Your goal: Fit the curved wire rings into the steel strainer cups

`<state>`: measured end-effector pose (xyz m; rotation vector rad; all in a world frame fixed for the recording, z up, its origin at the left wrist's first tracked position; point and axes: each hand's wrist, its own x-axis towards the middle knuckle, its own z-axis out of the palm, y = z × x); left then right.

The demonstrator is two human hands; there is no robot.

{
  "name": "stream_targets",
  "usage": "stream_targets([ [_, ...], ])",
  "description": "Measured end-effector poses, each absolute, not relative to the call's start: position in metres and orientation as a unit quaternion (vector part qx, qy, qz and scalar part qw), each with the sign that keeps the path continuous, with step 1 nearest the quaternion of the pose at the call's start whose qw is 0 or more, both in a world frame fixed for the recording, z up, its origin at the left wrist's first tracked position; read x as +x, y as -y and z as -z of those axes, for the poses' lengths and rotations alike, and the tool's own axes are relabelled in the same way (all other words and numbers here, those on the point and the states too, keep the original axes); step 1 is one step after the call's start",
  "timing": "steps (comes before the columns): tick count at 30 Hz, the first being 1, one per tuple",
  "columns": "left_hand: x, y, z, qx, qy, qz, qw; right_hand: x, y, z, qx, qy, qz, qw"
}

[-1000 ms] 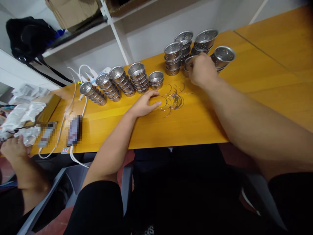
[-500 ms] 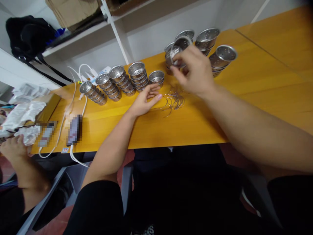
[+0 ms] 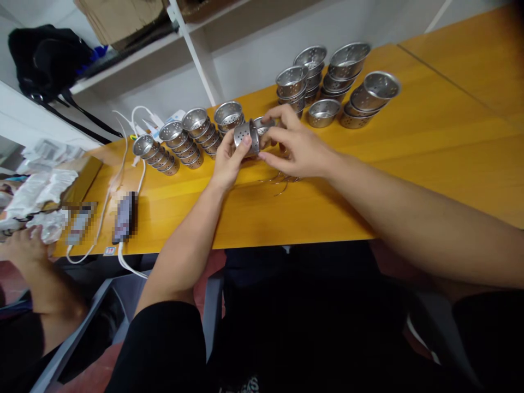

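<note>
My left hand (image 3: 229, 161) grips a perforated metal strainer basket (image 3: 243, 136), thumb on its wall. The basket lies tipped on its side, its mouth toward the right. Curved around that rim are the fingers of my right hand (image 3: 292, 139); their tips seem to touch it. Behind the held basket, a single strainer basket (image 3: 264, 124) is partly hidden on the table. Thin curved metal wires (image 3: 282, 183) lie under my right hand, which covers most of them.
Stacked strainer baskets stand in a row on the left (image 3: 190, 147), with more stacks at the back right (image 3: 344, 68) and a single basket (image 3: 323, 113) among them. A phone (image 3: 124, 218) with white cables lies left. A co-worker's hand (image 3: 24, 248) is at far left.
My right hand has brought a strainer basket from the back-right stacks down to my left hand. My left hand has closed on it. A single basket there is now uncovered.
</note>
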<state>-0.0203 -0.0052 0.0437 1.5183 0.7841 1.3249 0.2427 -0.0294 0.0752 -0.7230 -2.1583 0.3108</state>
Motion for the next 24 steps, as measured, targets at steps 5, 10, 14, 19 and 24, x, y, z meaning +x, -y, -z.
stream_targets([
  [5,-0.026,-0.002,-0.04,0.686,-0.35,-0.499,0.398,0.245,0.029,-0.082,-0.306,0.848,-0.17,0.399],
  [10,-0.035,-0.015,-0.037,0.758,-0.367,-0.44,0.312,0.244,0.028,-0.084,-0.316,0.838,-0.208,0.393],
  [14,-0.039,-0.018,-0.035,0.763,-0.365,-0.436,0.308,0.246,0.024,-0.083,-0.323,0.837,-0.211,0.389],
  [19,-0.035,-0.009,-0.04,0.738,-0.369,-0.447,0.346,0.249,0.021,-0.084,-0.323,0.843,-0.209,0.377],
  [24,-0.031,-0.005,-0.044,0.728,-0.373,-0.45,0.36,0.251,0.016,-0.077,-0.318,0.83,-0.219,0.402],
])
